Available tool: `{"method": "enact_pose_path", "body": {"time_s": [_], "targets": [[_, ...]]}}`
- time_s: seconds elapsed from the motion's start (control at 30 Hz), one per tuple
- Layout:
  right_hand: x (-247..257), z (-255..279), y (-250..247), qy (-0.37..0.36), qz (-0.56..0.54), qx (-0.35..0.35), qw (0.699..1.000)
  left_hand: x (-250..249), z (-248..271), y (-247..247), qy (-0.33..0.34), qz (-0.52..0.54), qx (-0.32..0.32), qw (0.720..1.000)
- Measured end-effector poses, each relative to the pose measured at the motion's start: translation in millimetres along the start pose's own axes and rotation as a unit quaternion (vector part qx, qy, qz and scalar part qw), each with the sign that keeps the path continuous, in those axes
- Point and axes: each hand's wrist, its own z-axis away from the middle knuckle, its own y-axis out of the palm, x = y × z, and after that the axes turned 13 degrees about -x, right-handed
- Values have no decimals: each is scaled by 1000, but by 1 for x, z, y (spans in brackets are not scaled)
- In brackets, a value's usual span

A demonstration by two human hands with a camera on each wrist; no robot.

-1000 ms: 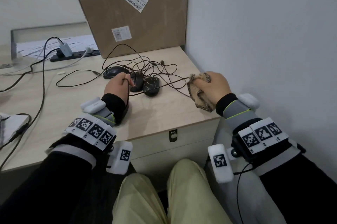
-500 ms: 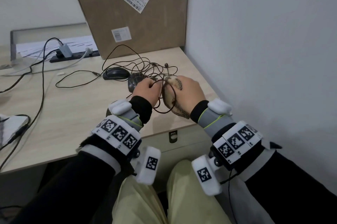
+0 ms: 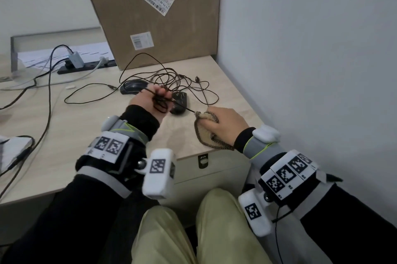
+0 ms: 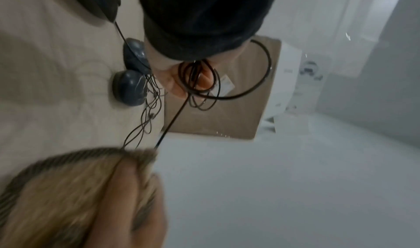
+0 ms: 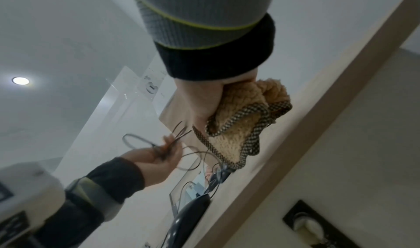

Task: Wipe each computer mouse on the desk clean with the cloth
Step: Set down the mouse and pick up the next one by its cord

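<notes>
My left hand [image 3: 150,102] is raised over the desk [image 3: 71,126] and grips several coiled loops of a thin black mouse cable [image 3: 160,103]. One strand runs taut to my right hand [image 3: 223,123], which grips the tan cloth [image 3: 206,134] and pinches the cable inside it. Behind my hands, two black mice lie on the desk, one [image 3: 134,87] at the back left and the other [image 3: 180,102] between my hands. The right wrist view shows a third dark mouse [image 5: 191,210] near the desk's front edge; my left forearm hides it in the head view.
A large cardboard box [image 3: 154,16] leans at the back of the desk, with tangled cables [image 3: 171,78] in front of it. A power strip [image 3: 86,67] with plugs lies at the back left. The wall [image 3: 300,70] runs close on the right. A drawer lock [image 3: 203,160] sits under the desk edge.
Half a second ago my hands were together over the cable. They have drawn apart, the left up and left with the coils, the right sliding the cloth rightward along the strand.
</notes>
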Motion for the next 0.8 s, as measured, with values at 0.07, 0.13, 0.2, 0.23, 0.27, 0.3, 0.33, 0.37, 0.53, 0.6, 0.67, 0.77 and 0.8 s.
{"method": "enact_pose_path", "body": {"time_s": [0.07,0.13,0.2,0.23,0.27,0.3,0.33,0.37,0.53,0.6,0.67,0.77,0.8], "targets": [[-12,1,-5,34,-19,-10,999,-17,-4,-8,-3,62,-25,998],[-22,-2,-13,64,-41,-36,996,-29,-13,-17,3,26,-61,998],[-30,-7,-22,88,-56,-72,992,-36,-24,-28,44,-90,-106,989],[-33,-9,-26,101,-66,-85,989,-37,-28,-32,88,-158,-122,976],[-33,-11,-29,113,-79,-93,986,-37,-30,-36,143,-224,-127,956],[-32,-13,-30,123,-93,-98,983,-35,-29,-38,206,-289,-126,926],[-30,-15,-31,130,-104,-103,981,-31,-26,-38,267,-349,-118,890],[-26,-16,-30,135,-112,-112,978,-25,-21,-37,325,-401,-108,850],[-9,-19,-23,165,-125,-145,968,4,2,-22,431,-584,-69,684],[-2,-18,-18,165,-120,-144,968,16,7,-17,430,-626,-45,649],[4,-17,-13,148,-116,-138,972,25,11,-12,417,-630,-30,655],[9,-14,-6,117,-100,-128,980,35,13,-7,374,-580,-22,723],[9,-13,-3,105,-89,-122,983,38,12,-7,355,-555,-14,752]]}}
